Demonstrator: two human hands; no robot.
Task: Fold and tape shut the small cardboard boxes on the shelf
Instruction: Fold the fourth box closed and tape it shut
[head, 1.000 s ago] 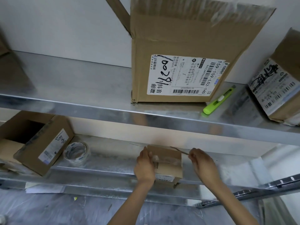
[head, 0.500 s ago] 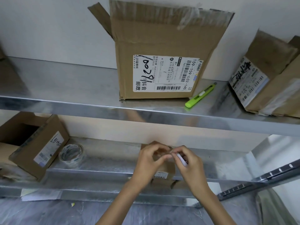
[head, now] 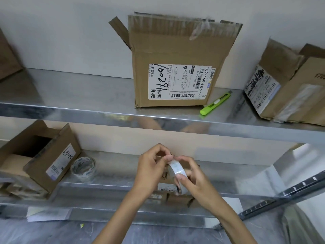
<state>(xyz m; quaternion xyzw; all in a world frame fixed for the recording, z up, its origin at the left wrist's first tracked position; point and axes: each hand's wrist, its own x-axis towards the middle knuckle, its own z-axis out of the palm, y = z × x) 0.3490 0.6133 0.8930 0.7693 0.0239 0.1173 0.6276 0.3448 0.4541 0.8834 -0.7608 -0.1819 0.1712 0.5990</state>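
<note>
Tape (head: pixel 176 169) is gripped by the right hand (head: pixel 197 182), its end pinched by the left hand (head: pixel 149 168), over the box (head: pixel 164 176) (seal hidden); at nine o'clock, a second box (head: pixel 44 161) is seen open.

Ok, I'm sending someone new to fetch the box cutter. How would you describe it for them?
Look at the upper metal shelf, where a large open cardboard box with a white label stands. Just right of that box's base lies the box cutter, the only bright green thing there.
</note>
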